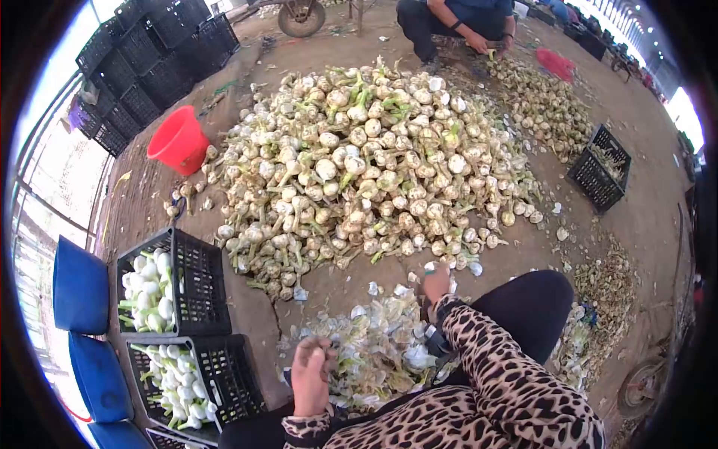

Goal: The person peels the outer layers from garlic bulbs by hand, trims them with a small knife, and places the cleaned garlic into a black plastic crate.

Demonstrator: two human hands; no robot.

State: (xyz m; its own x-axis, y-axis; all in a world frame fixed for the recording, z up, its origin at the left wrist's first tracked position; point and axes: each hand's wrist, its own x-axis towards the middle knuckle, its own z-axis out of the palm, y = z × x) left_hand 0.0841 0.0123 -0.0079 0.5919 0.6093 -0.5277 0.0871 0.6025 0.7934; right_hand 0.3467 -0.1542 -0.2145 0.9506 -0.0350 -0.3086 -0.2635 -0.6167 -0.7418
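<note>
My left hand [311, 376] is raised over the left side of a heap of papery peelings [381, 348]. Its fingers are loosely curled and apart, with nothing visible in them. My right hand [436, 283] is at the front edge of a large pile of garlic bulbs [359, 172], close to a few pale bulbs. Its fingers are bent together; what they hold, if anything, is too small to make out. The piled bulbs look soil-stained, and many have stems attached.
Black crates [202, 280] of cleaned white bulbs stand at left, beside blue containers [80, 288]. A red bucket [179, 140] is behind them, near stacked crates [142, 56]. Another crate [600, 169] lies at right. A co-worker [460, 26] crouches beyond the pile.
</note>
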